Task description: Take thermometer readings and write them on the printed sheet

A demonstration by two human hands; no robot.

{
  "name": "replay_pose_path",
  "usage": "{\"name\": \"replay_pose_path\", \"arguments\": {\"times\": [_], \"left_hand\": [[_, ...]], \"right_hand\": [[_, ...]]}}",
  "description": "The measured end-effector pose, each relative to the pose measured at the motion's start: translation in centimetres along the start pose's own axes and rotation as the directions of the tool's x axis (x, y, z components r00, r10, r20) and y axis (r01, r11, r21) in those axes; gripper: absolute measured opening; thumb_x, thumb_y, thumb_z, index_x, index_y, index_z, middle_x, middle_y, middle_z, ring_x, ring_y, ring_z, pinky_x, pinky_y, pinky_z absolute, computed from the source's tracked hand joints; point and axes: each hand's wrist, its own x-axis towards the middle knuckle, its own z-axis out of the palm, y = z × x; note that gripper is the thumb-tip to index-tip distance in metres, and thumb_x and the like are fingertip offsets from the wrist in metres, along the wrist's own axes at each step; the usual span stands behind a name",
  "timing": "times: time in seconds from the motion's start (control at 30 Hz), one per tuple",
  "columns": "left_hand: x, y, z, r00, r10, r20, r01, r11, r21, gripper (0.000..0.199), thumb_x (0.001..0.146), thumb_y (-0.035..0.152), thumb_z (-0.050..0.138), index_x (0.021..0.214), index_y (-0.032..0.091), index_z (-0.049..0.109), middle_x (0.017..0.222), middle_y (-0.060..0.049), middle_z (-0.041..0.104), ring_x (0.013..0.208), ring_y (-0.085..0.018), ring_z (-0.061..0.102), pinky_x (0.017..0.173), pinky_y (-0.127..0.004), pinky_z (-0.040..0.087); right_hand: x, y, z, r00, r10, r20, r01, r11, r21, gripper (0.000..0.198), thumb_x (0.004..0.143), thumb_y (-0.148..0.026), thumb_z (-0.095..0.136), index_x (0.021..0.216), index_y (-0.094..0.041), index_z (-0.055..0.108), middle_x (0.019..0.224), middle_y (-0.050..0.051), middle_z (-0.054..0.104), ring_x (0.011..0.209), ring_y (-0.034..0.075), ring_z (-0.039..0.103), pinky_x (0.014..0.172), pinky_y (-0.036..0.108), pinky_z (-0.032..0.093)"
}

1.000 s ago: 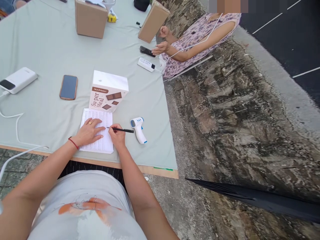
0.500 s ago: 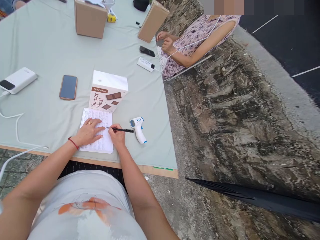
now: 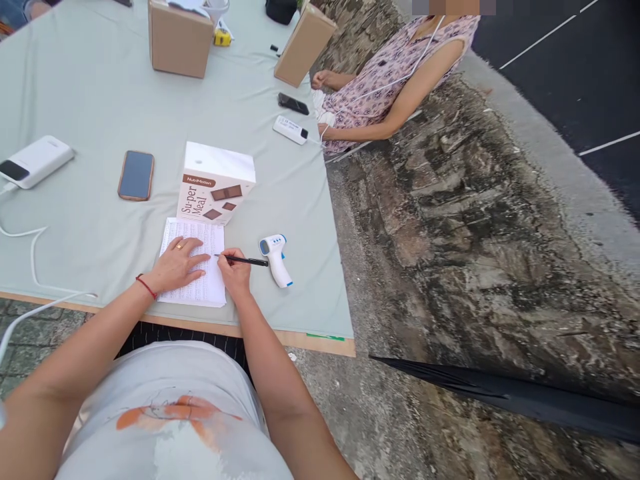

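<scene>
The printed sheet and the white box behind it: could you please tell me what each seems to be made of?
The printed sheet under the left hand looks like thin matte paper: flat, white, covered in fine rows of print. The white box appears to be matte cardboard with crisp folded edges and printed labelling. The pen in the right hand is probably black plastic.
</scene>
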Motion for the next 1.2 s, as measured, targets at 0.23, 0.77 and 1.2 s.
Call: {"name": "replay_pose_path", "arguments": {"times": [0.23,0.77,1.2], "left_hand": [[0.02,0.04,-0.08,1.000,0.003,0.011,-0.003,1.000,0.006,0.038,0.097,0.038,0.056,0.131,0.022,0.066,0.138,-0.018,0.053,0.133,-0.033,0.049,0.117,-0.058,0.034],[-0.05,-0.10,-0.01,1.000,0.006,-0.005,-0.006,1.000,-0.003,0.037,0.097,0.039,0.055,0.130,0.024,0.065,0.138,-0.016,0.053,0.132,-0.032,0.049,0.116,-0.057,0.034],[0.01,-0.06,0.03,1.000,-0.011,0.015,0.011,1.000,-0.013,0.038,0.097,0.038,0.057,0.130,0.024,0.066,0.139,-0.017,0.053,0.133,-0.033,0.048,0.118,-0.058,0.033]], "right_hand": [[-0.03,-0.06,-0.04,0.999,-0.033,0.015,0.033,0.999,-0.018,0.014,0.068,-0.037,0.057,0.074,-0.024,0.056,0.065,-0.003,0.057,0.061,0.015,0.051,0.062,0.030,0.045],[-0.09,0.05,-0.06,1.000,-0.010,-0.014,0.010,1.000,0.000,0.016,0.068,-0.037,0.056,0.075,-0.023,0.056,0.067,-0.003,0.056,0.064,0.015,0.050,0.062,0.029,0.044],[-0.09,0.23,0.01,0.999,-0.036,-0.007,0.036,0.999,-0.023,0.017,0.069,-0.038,0.056,0.075,-0.023,0.055,0.065,-0.004,0.055,0.062,0.014,0.049,0.061,0.029,0.043]]}}
